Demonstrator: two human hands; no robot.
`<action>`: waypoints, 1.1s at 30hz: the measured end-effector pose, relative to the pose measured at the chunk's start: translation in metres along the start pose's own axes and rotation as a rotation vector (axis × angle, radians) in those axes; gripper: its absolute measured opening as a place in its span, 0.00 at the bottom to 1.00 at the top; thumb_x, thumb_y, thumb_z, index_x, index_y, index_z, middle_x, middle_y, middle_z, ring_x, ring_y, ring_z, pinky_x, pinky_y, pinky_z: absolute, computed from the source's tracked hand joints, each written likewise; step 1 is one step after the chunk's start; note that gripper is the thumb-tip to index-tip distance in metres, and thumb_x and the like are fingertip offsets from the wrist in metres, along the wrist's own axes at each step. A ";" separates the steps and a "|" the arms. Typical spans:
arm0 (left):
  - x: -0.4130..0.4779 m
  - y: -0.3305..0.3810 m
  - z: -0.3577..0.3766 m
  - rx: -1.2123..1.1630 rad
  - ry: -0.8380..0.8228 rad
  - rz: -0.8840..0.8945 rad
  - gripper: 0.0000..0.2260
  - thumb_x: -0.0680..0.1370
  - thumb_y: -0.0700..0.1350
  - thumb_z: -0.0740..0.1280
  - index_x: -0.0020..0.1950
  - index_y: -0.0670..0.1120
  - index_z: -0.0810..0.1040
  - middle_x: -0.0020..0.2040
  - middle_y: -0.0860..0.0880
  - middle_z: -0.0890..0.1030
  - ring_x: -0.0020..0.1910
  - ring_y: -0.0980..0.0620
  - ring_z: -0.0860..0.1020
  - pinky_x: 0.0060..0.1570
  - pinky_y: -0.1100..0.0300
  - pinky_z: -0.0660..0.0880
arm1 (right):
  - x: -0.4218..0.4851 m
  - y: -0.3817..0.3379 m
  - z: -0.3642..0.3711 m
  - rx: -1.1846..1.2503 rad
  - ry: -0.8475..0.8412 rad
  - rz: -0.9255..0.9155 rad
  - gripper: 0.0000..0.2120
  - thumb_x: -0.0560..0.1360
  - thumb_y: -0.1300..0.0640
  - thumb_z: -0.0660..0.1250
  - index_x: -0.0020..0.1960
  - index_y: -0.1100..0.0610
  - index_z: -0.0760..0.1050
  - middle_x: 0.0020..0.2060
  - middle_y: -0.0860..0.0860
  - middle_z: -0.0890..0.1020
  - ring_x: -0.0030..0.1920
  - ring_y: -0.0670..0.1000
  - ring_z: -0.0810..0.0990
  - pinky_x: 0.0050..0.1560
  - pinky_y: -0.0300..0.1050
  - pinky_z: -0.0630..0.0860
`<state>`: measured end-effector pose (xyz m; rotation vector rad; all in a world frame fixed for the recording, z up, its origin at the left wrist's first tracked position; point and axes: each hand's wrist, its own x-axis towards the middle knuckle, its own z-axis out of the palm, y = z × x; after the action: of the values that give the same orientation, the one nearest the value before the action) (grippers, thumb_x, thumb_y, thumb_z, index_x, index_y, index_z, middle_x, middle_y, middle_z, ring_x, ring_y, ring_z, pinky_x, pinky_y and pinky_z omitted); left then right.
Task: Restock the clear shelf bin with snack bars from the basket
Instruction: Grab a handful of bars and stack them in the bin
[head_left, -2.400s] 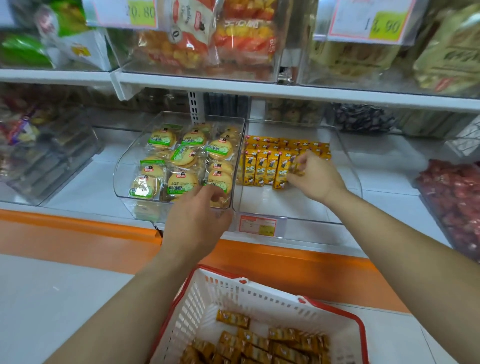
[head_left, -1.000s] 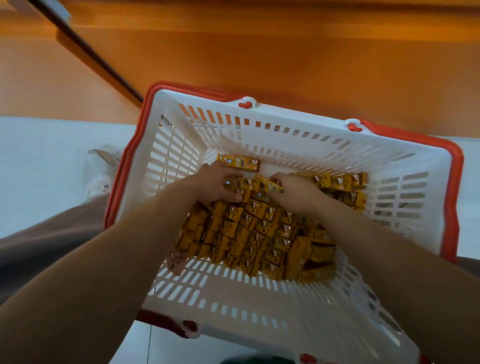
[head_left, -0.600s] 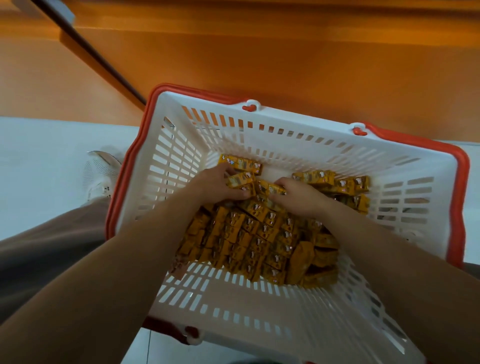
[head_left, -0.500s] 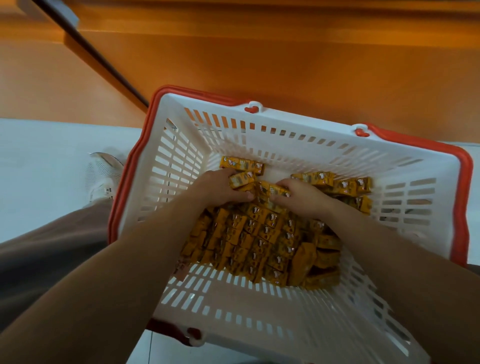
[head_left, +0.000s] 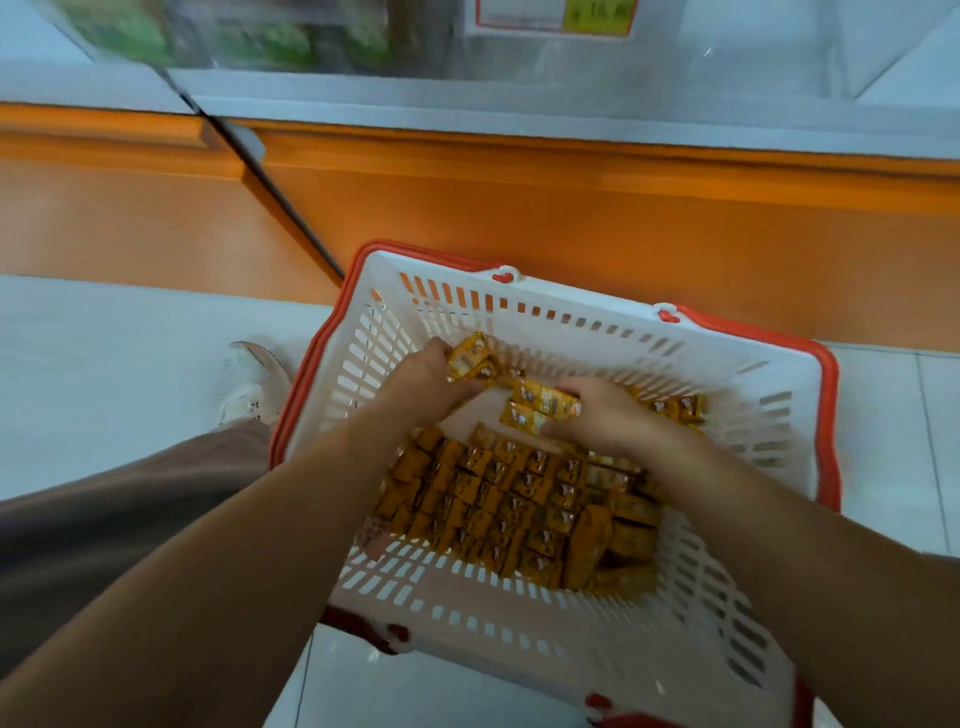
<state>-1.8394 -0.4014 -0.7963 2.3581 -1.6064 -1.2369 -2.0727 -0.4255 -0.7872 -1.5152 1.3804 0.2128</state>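
1. Snack bars (head_left: 498, 499) in yellow wrappers lie packed on the bottom of the white basket (head_left: 769, 374), mostly on its near right side.
2. The left hand (head_left: 421, 382) has its grip curled round a small bunch of bars (head_left: 470, 358), up by the far wall of the basket.
3. The right hand (head_left: 602, 415) has its grip closed on a second bunch (head_left: 543, 408), just beside the first.
4. Half a second ago both hands were low in the pile. Now they have come up a little, and a bare white patch of basket bottom shows under them.
5. The view has tipped up too. A grey shelf edge (head_left: 571, 104), a blurry clear shelf bin (head_left: 779, 52) and a price tag (head_left: 550, 15) now show at the top, above the orange shelf base (head_left: 571, 223).
6. A white shoe (head_left: 252, 382) is still on the floor left of the basket.
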 end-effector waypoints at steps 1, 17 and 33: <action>-0.009 0.006 -0.010 -0.019 0.000 -0.014 0.28 0.77 0.59 0.73 0.69 0.44 0.70 0.59 0.44 0.80 0.56 0.43 0.80 0.51 0.52 0.77 | -0.010 -0.010 -0.007 0.021 -0.015 -0.008 0.19 0.74 0.51 0.75 0.62 0.50 0.76 0.49 0.45 0.81 0.43 0.44 0.79 0.35 0.39 0.71; -0.223 0.172 -0.197 -1.097 -0.057 0.376 0.02 0.78 0.45 0.73 0.48 0.48 0.86 0.42 0.48 0.85 0.35 0.52 0.83 0.39 0.59 0.78 | -0.256 -0.169 -0.154 0.951 0.191 -0.480 0.27 0.62 0.56 0.76 0.60 0.59 0.77 0.47 0.54 0.86 0.43 0.50 0.84 0.38 0.45 0.80; -0.216 0.198 -0.178 -1.279 0.014 0.344 0.12 0.68 0.47 0.80 0.51 0.50 0.87 0.51 0.44 0.88 0.47 0.45 0.87 0.39 0.60 0.82 | -0.222 -0.182 -0.137 1.043 0.332 -0.567 0.23 0.67 0.53 0.74 0.61 0.56 0.78 0.52 0.54 0.86 0.53 0.55 0.85 0.54 0.55 0.81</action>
<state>-1.9142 -0.3909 -0.4615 1.2141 -0.6977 -1.4627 -2.0620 -0.4220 -0.4696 -0.9704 0.9599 -1.0030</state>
